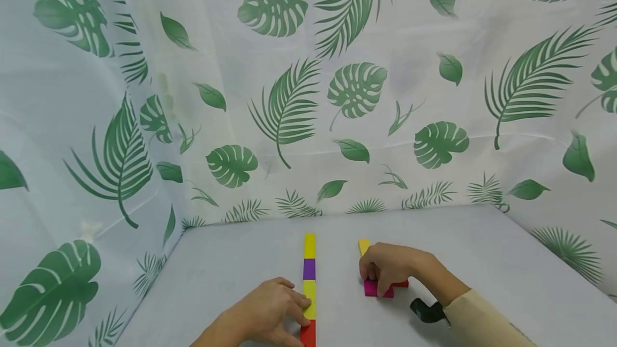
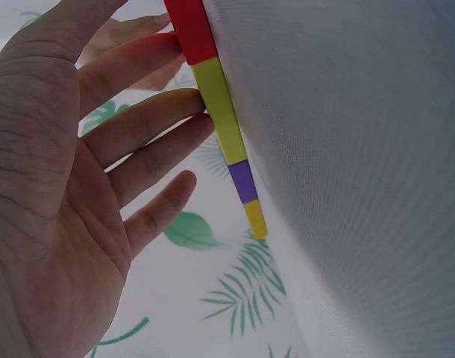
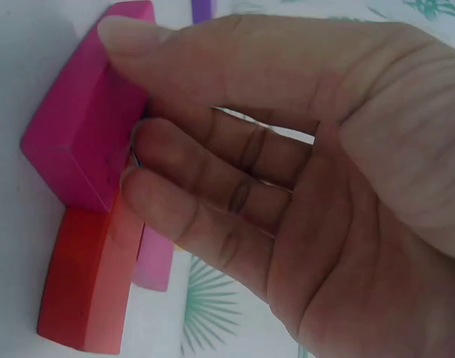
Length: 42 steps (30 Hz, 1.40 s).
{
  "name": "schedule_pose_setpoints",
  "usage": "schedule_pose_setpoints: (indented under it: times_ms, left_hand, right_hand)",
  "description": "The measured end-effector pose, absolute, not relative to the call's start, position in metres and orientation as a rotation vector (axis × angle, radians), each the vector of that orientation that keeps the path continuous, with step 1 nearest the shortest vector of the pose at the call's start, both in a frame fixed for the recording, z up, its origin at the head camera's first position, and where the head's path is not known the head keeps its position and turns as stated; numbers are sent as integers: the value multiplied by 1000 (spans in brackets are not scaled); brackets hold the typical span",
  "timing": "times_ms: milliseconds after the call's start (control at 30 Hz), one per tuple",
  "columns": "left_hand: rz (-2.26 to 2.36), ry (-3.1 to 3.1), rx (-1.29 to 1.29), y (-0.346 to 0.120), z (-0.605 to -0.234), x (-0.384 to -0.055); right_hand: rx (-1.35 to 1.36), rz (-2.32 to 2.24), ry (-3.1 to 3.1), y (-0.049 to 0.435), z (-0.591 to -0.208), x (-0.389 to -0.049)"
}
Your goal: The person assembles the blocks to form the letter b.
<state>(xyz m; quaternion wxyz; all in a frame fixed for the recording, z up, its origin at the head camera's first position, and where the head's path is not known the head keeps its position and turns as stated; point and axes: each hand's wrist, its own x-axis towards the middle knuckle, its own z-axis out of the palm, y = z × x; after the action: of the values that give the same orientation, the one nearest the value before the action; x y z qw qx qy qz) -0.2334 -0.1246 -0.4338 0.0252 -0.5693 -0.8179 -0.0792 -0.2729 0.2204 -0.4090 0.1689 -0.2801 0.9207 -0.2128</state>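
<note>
Magenta block point(image 1: 370, 288), long axis left-right, pinched by the right hand point(image 1: 392, 262), right of the near-to-far block row point(image 1: 309, 270), whose left side the left hand point(image 1: 268, 308) touches, fingers loosely extended.

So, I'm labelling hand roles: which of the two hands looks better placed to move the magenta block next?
Probably the right hand: its thumb rests on the magenta block, while the left hand is away from it, its fingertips at the row of coloured blocks.

The block row point(image 1: 309, 289) is yellow, purple and red, the backdrop point(image 1: 323, 122) green-leafed white
</note>
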Motion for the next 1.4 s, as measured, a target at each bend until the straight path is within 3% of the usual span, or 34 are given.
schedule_pose_setpoints:
  times_ms: [867,1400]
  left_hand:
    - [-306,-2709,-1689,-121,-432,-233]
    - [-342,-2770,-1667,-120,-431,-233]
  right_hand:
    - [-905,-547,2647,201,-410,-266]
    - [-1060,-532,2778,177,-431,-275]
